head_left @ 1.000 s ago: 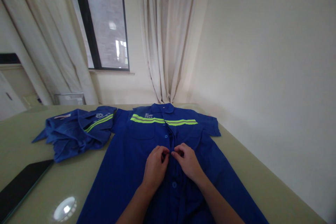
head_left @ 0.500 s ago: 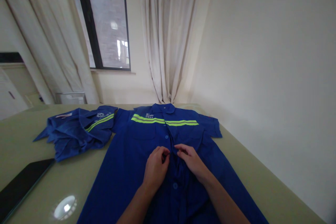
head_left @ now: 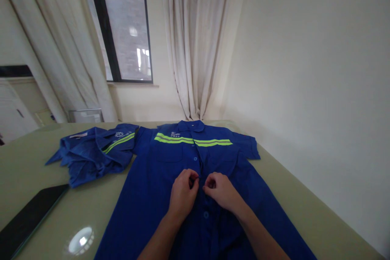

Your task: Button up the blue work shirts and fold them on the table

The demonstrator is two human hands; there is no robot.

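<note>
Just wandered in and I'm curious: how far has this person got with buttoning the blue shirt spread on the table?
The blue shirt lies flat, front up. The upper button sits on a front strip that looks closed there. Both hands, left hand and right hand, pinch the front edges at mid-chest. The lower button shows below; whether it is fastened cannot be told. A second shirt lies crumpled to the left.

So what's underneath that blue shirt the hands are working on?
The blue shirt lies spread flat on a pale green table, which shows around its edges. Both the left hand and right hand pinch its front placket. Anything else beneath the cloth is covered.
</note>
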